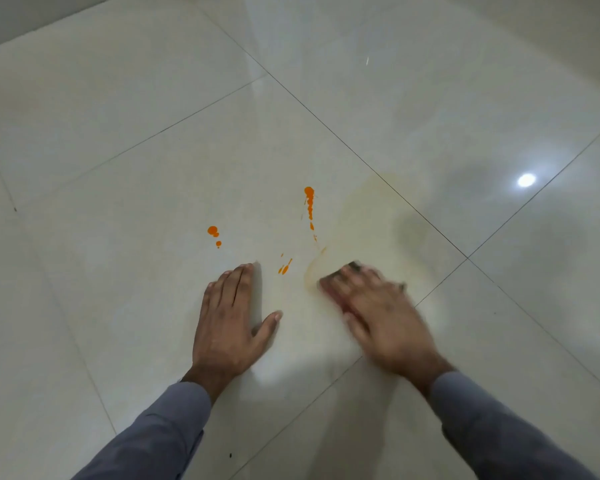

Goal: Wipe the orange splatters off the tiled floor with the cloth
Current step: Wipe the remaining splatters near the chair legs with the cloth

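- Head view, nearest: two grey sleeves point(160, 420) come in from the bottom edge
- Left hand point(231, 317) lies flat on the floor point(118, 168), fingers straight, thumb spread, holding nothing; it reads as a brace
- Right hand point(374, 306) is motion-blurred and spread over the cloth point(352, 268), fingers pressing it to the tile; only a dark, mottled edge of cloth shows past the fingertips
- Splatters point(309, 202): one vertical orange streak ahead of the right hand, a small cluster point(213, 233) ahead of the left, short dashes point(284, 268) between the hands; all look thick and opaque
- Pale yellowish film point(378, 220) fans out beyond the cloth, so pigment is thinning, not lifting
- Risk: a loaded cloth may smear further streaks, or push colour into the dark grout line point(388, 341) beside the hand
- Risk: glossy glazed tile, wet film; the bracing palm could slip
- Floor: large pale square tiles, mirror sheen, lamp glare point(526, 180) at right
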